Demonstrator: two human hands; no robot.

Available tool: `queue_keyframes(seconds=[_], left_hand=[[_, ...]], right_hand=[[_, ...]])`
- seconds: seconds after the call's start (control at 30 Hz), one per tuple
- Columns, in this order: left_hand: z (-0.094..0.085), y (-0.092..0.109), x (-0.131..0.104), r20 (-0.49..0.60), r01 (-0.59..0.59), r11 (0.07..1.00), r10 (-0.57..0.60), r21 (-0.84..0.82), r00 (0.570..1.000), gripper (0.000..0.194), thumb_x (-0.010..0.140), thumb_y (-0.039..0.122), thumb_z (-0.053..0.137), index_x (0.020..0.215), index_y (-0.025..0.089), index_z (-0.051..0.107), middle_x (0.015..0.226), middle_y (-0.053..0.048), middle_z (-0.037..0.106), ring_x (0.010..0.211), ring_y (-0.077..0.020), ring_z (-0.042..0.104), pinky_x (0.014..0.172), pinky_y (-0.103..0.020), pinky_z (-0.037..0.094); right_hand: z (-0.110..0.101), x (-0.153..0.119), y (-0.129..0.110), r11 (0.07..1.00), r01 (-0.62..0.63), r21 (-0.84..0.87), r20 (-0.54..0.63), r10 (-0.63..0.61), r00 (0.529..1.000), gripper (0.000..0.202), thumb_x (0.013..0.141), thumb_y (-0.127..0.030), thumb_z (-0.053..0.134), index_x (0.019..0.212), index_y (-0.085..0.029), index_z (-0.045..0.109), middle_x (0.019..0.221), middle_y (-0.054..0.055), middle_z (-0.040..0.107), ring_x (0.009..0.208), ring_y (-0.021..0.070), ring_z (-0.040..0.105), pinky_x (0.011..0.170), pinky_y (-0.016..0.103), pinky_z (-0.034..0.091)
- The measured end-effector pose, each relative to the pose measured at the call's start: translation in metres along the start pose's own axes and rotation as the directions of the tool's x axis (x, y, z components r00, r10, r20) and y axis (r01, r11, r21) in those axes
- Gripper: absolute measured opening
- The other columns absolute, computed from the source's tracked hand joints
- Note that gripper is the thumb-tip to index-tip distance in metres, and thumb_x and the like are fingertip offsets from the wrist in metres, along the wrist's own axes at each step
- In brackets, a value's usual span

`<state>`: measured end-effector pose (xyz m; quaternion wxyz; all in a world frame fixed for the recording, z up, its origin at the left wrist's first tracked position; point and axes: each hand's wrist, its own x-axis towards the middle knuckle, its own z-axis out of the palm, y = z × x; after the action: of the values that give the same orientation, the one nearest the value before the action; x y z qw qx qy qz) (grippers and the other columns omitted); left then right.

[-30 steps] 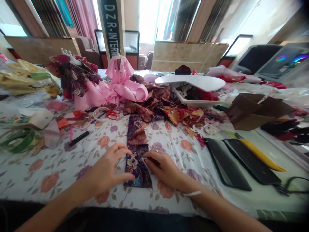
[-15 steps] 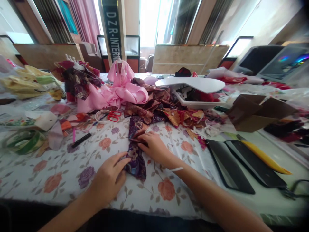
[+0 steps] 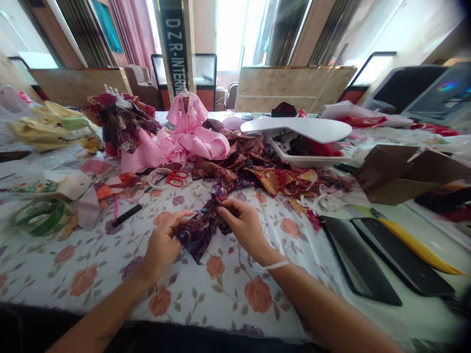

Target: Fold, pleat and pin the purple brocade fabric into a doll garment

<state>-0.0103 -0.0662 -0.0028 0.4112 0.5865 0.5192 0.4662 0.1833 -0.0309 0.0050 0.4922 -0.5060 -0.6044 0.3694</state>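
A dark purple patterned strip of fabric (image 3: 198, 230) lies slantwise between my hands, its pointed end toward me. My left hand (image 3: 164, 245) pinches the strip's left edge between thumb and fingers. At the upper part of the strip, my right hand (image 3: 243, 223) grips a fold with its fingertips; a white band circles that wrist. Beyond my hands the strip runs up to a heap of brown and purple patterned cloth (image 3: 246, 147). Red-handled scissors (image 3: 176, 178) rest on the floral tablecloth (image 3: 147, 306) near a white tape roll (image 3: 159, 178).
Behind stands a small form in a pink dress (image 3: 187, 115), beside a dark red draped one (image 3: 125, 122). Green tape (image 3: 40, 215) and a black ruler strip (image 3: 127, 215) lie left. Right are a cardboard box (image 3: 390, 176), dark flat devices (image 3: 360, 260) and a white tray (image 3: 309, 160).
The fabric strip has swung from nearly upright to slanting down-left. My left hand has moved up and left with its edge, and my right hand has shifted slightly right. The view has shifted a little.
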Motion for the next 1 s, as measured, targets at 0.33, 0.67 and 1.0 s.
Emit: queue_keyframes(seconds=[0.33,0.67,1.0], left_hand=[[0.004,0.021,0.067,-0.303,-0.027,0.998,0.043,0.059,0.952,0.016,0.065,0.021,0.067,0.060,0.019,0.051,0.048,0.006,0.051,0.044,-0.0085,0.047,0.045,-0.018,0.035],[0.009,0.011,0.053,0.010,0.183,0.936,-0.189,-0.299,0.982,0.033,0.068,0.038,0.072,0.093,0.017,0.066,0.086,-0.003,0.070,0.068,-0.0100,0.056,0.057,-0.018,0.039],[0.007,0.001,0.077,0.077,0.224,0.948,-0.212,-0.226,0.974,0.041,0.061,0.038,0.078,0.093,0.014,0.069,0.080,-0.002,0.064,0.054,-0.0062,0.048,0.046,-0.017,0.034]], right_hand=[[-0.025,-0.009,0.003,0.991,0.054,0.124,-0.148,-0.035,0.988,0.020,0.075,-0.032,0.065,0.066,-0.018,0.054,0.058,-0.004,0.044,0.052,0.0095,0.038,0.049,0.023,0.031],[-0.020,-0.007,0.013,0.995,0.055,0.083,-0.188,-0.038,0.981,0.024,0.073,-0.034,0.067,0.061,-0.019,0.054,0.054,-0.004,0.044,0.049,0.0099,0.038,0.046,0.024,0.030],[-0.023,-0.005,0.012,0.991,0.087,0.097,-0.158,-0.070,0.985,0.021,0.072,-0.031,0.068,0.059,-0.019,0.057,0.052,-0.004,0.050,0.047,0.0099,0.042,0.046,0.024,0.033]])
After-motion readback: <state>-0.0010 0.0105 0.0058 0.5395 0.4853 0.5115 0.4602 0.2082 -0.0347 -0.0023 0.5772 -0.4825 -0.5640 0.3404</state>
